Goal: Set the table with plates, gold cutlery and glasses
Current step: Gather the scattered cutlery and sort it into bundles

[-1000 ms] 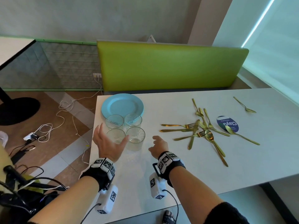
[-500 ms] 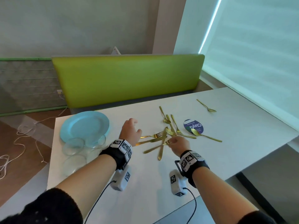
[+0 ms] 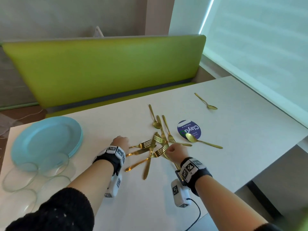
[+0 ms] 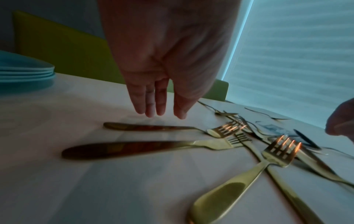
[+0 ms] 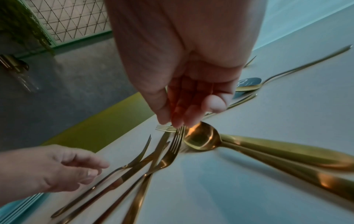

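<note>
Two loose, empty hands: left hand (image 3: 120,142) beside, right hand (image 3: 177,151) over gold cutlery (image 3: 150,150).

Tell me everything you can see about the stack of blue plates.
The stack of blue plates looks like four pale blue, glossy round plates, rims aligned, lying flat near the white table's left end, before the green bench. Clear glasses stand in front, overlapping its near edge in the head view. Neither hand touches it.

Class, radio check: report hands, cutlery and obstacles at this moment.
Left hand open, above a fork handle. Right hand open, fingertips at the gold cutlery pile. Nothing gripped. Forks and knives lie crossed and tangled.
</note>
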The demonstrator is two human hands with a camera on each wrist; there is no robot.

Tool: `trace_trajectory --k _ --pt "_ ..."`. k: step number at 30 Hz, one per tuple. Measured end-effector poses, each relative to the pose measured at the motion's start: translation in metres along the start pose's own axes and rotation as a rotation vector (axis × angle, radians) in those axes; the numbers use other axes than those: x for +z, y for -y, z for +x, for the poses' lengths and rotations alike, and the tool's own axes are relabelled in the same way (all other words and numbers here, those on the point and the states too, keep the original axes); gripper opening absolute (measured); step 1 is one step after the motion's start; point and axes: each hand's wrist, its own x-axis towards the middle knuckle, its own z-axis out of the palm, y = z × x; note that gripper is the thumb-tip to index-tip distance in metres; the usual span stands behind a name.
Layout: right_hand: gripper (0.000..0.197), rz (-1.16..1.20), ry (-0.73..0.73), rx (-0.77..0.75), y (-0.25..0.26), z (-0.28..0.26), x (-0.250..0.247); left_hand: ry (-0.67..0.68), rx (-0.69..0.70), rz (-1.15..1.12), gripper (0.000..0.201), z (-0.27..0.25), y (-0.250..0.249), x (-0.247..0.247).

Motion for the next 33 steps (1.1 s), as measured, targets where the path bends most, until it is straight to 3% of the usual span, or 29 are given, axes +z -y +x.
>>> trace_trajectory --k 8,15,22,27,33 --pt "0.029 0.034 0.143 0.061 0.011 0.007 0.023 -0.093 0.109 0.072 0.026 0.014 -0.001 0.012" --pt "0.04 0.02 0.16 0.213 0.029 0.002 0.051 -0.076 0.15 0.134 0.026 0.012 0.001 0.003" --pt "0.043 0.059 0.092 0.395 0.043 0.001 0.065 -0.184 0.171 -0.157 0.022 0.004 0.003 -0.013" --pt "0.022 0.165 0.09 0.486 0.047 -0.001 0.065 -0.176 0.192 -0.297 0.019 -0.002 0.014 -0.015" --pt "0.02 0.258 0.054 0.551 0.05 0.001 0.069 -0.123 0.158 -0.416 0.018 -0.007 0.021 -0.013"
